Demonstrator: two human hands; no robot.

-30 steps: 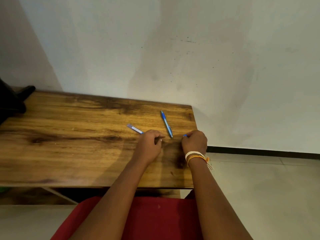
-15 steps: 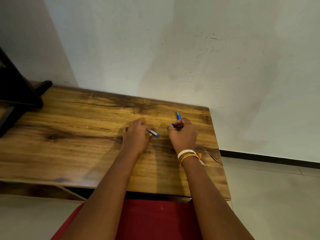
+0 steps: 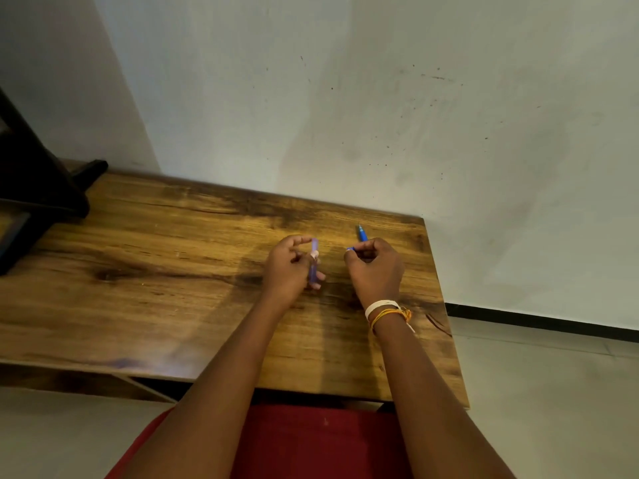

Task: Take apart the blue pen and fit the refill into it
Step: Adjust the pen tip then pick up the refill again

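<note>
My left hand holds a thin bluish-violet stick, the refill, upright between thumb and fingers just above the wooden table. My right hand is closed on the blue pen. The pen's tip end sticks out beyond the fingers toward the wall, and a small blue bit shows at the thumb side. Most of the pen is hidden in the fist. The two hands are a short gap apart, over the right part of the table.
A dark object stands on the table's far left end. The white wall runs right behind the table. The table's right edge is close to my right wrist, with tiled floor beyond. Red cloth covers my lap.
Both hands left the table surface: the left one picked up the refill and turned it upright, the right one took up the blue pen. The camera view shifted left and nearer.
</note>
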